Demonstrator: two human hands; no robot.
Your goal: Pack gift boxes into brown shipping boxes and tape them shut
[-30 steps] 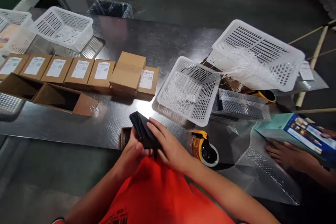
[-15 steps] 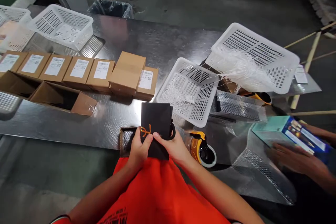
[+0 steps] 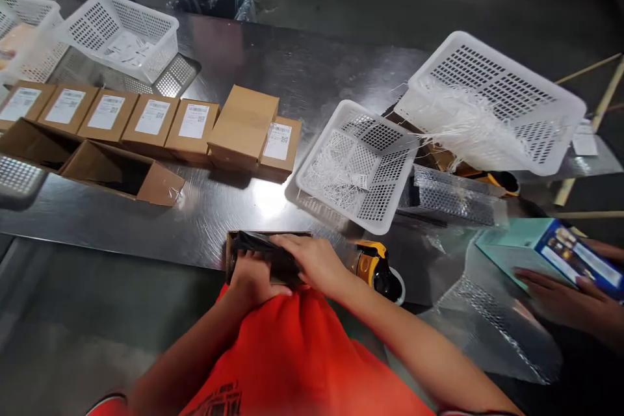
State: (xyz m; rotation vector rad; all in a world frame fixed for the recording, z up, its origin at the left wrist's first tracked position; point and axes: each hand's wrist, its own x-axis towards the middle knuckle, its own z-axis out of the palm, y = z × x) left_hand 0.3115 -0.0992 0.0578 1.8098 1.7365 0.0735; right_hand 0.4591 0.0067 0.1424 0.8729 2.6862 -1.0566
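Note:
An open cardboard box (image 3: 229,260) stands at the table's near edge, against my red shirt. Inside it lies the dark folded bag (image 3: 260,244), mostly covered by my hands. My left hand (image 3: 251,279) reaches over the near side with its fingers down on the bag; the fingertips are partly hidden and the thumb points right. Across the box's right part lies my right hand (image 3: 314,263), fingers stretched out over the dark bag. Just right of it sits a yellow tape dispenser (image 3: 373,266).
Labelled brown boxes (image 3: 195,120) form a row at left, behind open empty boxes (image 3: 112,175). White baskets (image 3: 380,201) hold stringy white material. At right, a co-worker's hands (image 3: 560,292) hold a teal and blue box (image 3: 521,247) over bubble wrap (image 3: 487,318).
The black bag, with its orange mark and cord, went from upright between my hands down into the cardboard box. My hands shifted from gripping its sides to lying over it.

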